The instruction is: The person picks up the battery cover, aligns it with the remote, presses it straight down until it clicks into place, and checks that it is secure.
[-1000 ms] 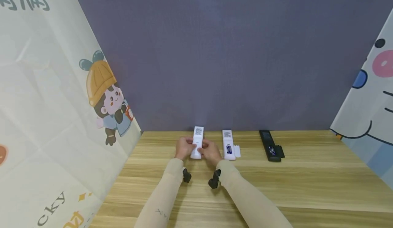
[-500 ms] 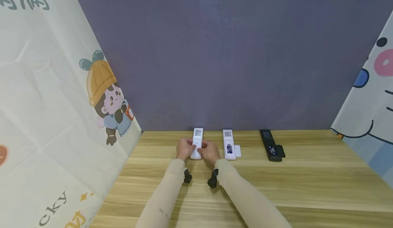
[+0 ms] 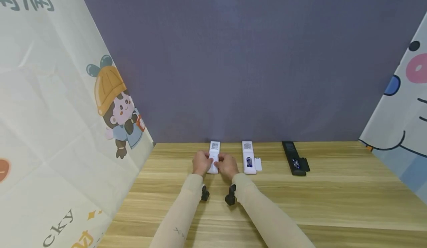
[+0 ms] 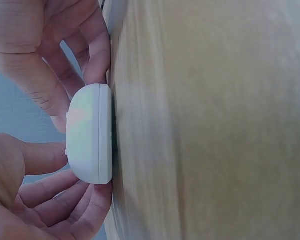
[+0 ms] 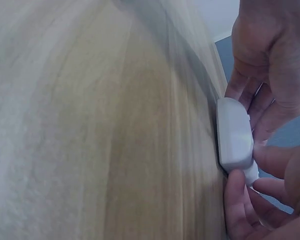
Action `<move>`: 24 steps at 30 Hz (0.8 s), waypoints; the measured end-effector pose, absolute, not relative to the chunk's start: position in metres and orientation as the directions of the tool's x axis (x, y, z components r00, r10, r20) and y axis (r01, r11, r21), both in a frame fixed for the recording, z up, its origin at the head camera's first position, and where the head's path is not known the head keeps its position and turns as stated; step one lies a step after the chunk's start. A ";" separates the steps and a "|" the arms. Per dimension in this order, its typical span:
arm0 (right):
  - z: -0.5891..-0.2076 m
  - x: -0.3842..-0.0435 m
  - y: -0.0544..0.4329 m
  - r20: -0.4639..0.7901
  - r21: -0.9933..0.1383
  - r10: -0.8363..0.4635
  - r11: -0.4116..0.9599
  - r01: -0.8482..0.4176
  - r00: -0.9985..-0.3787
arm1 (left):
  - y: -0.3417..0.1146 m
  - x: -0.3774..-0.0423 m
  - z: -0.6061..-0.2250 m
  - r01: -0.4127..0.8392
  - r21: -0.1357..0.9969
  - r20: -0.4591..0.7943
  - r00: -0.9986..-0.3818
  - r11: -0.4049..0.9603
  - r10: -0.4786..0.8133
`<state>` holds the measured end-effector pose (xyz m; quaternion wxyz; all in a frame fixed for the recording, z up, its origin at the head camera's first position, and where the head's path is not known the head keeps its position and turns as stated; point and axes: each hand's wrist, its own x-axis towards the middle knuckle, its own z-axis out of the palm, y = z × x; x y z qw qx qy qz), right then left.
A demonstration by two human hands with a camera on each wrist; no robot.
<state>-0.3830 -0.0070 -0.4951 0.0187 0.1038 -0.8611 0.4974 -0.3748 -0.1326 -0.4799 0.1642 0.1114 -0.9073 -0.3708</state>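
Note:
A white remote control (image 3: 214, 151) lies back side up on the wooden table, its printed label at the far end. My left hand (image 3: 202, 163) grips its left side, thumb on the upper face and fingers along the edge. From the right, my right hand (image 3: 228, 165) holds the same remote in a like way. Both thumbs sit close together on its back near the near end. The left wrist view shows the rounded near end of the remote (image 4: 90, 134) between the two hands, low against the table. In the right wrist view, my right fingers (image 5: 235, 192) touch its lower side.
Right of my hands lies a second white remote (image 3: 247, 151), its battery bay uncovered, a white battery cover (image 3: 258, 164) beside it. Farther right is a black remote (image 3: 290, 152) with batteries showing and a black cover (image 3: 304, 164). A grey-purple panel (image 3: 253, 73) stands behind the table.
The far end of the held remote has come down slightly toward the table. Both hands shifted slightly and keep their grip. The other two remotes stay where they were.

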 end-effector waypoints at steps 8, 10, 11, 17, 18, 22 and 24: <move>-0.495 -0.382 -0.007 0.174 -0.827 -0.178 0.507 -0.242 -0.968 | -0.134 -0.374 -0.481 -0.071 0.707 0.220 -0.923 0.704 -0.314; -0.494 -0.382 -0.007 0.170 -0.828 -0.185 0.506 -0.242 -0.968 | -0.134 -0.374 -0.481 -0.067 0.713 0.217 -0.926 0.698 -0.310; -0.494 -0.382 -0.006 0.167 -0.829 -0.188 0.505 -0.241 -0.968 | -0.134 -0.374 -0.481 -0.065 0.716 0.216 -0.926 0.695 -0.309; -0.494 -0.382 -0.006 0.140 -0.838 -0.199 0.499 -0.223 -0.970 | -0.135 -0.373 -0.480 -0.051 0.736 0.218 -0.926 0.675 -0.307; -0.494 -0.382 -0.005 0.139 -0.839 -0.201 0.496 -0.223 -0.970 | -0.136 -0.373 -0.481 -0.050 0.736 0.218 -0.927 0.675 -0.306; -0.494 -0.381 -0.003 0.140 -0.839 -0.215 0.493 -0.231 -0.966 | -0.135 -0.372 -0.480 -0.051 0.729 0.217 -0.928 0.683 -0.302; -0.493 -0.380 -0.002 0.138 -0.839 -0.224 0.492 -0.234 -0.965 | -0.135 -0.372 -0.480 -0.060 0.722 0.212 -0.929 0.689 -0.302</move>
